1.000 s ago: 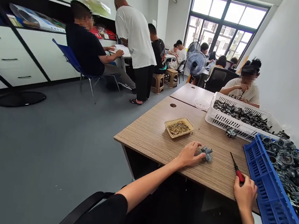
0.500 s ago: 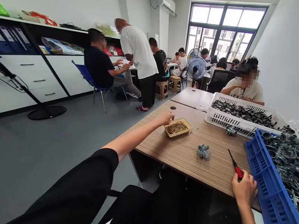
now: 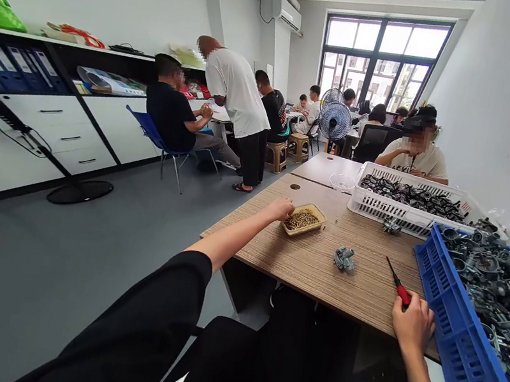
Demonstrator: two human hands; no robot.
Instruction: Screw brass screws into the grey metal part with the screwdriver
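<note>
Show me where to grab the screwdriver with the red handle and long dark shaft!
Probably best by its red handle, coming from the near side of the brown wood-grained table. It looks thicker than the thin dark shaft and lies toward the person, in the right hand; the tip points away.

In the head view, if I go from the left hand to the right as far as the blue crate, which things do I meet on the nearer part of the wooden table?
Left hand → tray of small brass-coloured pieces → grey metal part → red-handled screwdriver → right hand → blue crate.
</note>
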